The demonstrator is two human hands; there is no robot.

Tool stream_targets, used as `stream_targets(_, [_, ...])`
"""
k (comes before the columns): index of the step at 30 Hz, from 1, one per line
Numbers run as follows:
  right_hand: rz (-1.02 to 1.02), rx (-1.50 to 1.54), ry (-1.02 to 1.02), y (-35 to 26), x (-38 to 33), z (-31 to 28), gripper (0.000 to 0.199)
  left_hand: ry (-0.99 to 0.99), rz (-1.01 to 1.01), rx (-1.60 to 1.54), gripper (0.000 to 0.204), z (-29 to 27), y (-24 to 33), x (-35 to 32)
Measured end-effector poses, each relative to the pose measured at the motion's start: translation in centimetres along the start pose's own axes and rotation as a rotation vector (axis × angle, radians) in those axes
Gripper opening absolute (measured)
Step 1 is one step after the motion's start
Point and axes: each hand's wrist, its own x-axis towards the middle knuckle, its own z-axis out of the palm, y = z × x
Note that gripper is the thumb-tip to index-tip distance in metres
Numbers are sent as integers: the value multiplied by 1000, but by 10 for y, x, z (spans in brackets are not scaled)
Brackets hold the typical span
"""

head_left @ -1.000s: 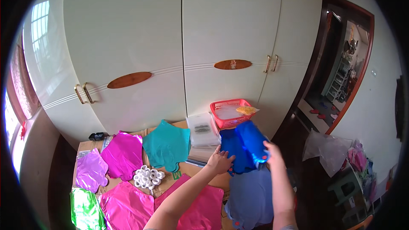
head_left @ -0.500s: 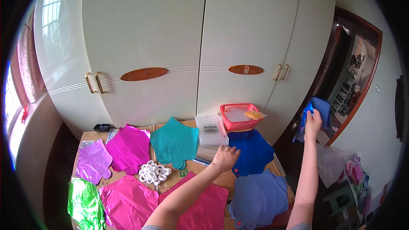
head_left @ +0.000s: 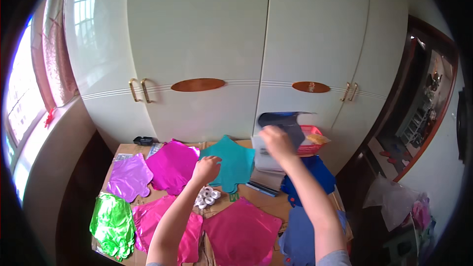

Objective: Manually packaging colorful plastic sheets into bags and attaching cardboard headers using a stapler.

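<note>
1. Head view: the right hand (head_left: 277, 141) is raised above the table, its fingers closed on a dark blue foil balloon (head_left: 286, 120), which hangs in the air in front of the white wardrobe doors (head_left: 207, 44).
2. The balloon sits just above and in front of a red basket (head_left: 309, 140) at the back of the cardboard-covered table (head_left: 268, 202).
3. The left hand (head_left: 207, 168) hovers low over the table with fingers curled loosely; it holds nothing that can be seen.
4. Just below that hand lies a cluster of white ribbon rolls (head_left: 207, 198), and beside it a teal balloon (head_left: 230, 162).
5. Magenta balloons (head_left: 172, 165), a lilac one (head_left: 129, 176), a green one (head_left: 113, 224) and more blue balloons (head_left: 315, 175) lie flat across the table.
</note>
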Motion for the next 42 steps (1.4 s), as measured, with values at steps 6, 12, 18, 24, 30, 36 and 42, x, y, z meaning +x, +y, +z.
stream_targets(6, [-47, 67, -510, -100, -30, 138, 11, -44, -71, 0, 22, -13, -64, -27])
stream_targets(12, [57, 268, -721, -143, -47, 148, 24, -98, -63, -44, 21, -17, -89, -52])
stream_targets(18, [350, 419, -594, -137, -60, 169, 24, -93, 0, -52, 22, -9, -90, -51])
stream_targets(24, [771, 601, -490, -127, -68, 170, 27, -150, 56, -56, 24, 1, -71, -42])
stream_targets(30, [928, 706, -452, -125, -68, 170, 26, -236, 147, 88, 22, 22, -77, -21])
stream_targets(36, [1184, 1222, -235, -88, -66, 173, 12, -225, 161, 194, 20, 31, -77, -7])
stream_targets(42, [1472, 1489, 28, 8, -43, 132, 16, -363, 86, 248, 47, 24, -68, -3])
